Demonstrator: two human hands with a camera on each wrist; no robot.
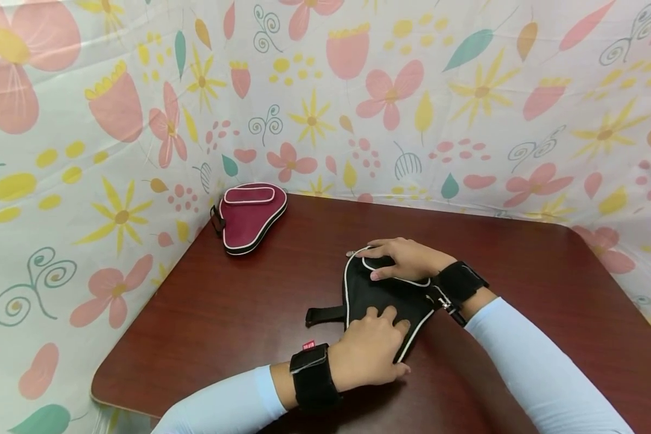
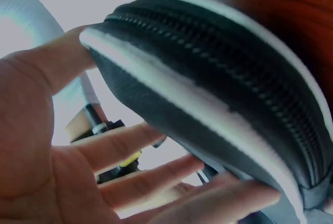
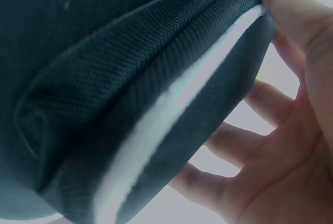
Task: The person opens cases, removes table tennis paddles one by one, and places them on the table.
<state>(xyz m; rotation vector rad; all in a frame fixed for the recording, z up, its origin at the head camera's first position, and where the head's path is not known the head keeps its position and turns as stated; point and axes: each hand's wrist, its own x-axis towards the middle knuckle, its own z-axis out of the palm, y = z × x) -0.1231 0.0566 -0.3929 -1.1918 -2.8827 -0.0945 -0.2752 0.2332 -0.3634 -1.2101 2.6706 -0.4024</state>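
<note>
A black table tennis paddle case (image 1: 387, 295) with white piping lies on the table, its black strap (image 1: 325, 315) sticking out to the left. My left hand (image 1: 367, 352) holds its near part: the fingers spread over the face and the thumb is at the edge. In the left wrist view that thumb meets the piping beside the zipper (image 2: 208, 57). At the far part, my right hand (image 1: 412, 258) holds the case, with fingers across the white-outlined pocket toward the far edge. The right wrist view shows the right thumb (image 3: 291, 5) against the case's side.
A maroon paddle case (image 1: 249, 220) with white piping lies at the table's far left corner, a black strap at its left side. The brown wooden table (image 1: 222, 337) meets a flower-printed curtain (image 1: 314, 102) along the back and left.
</note>
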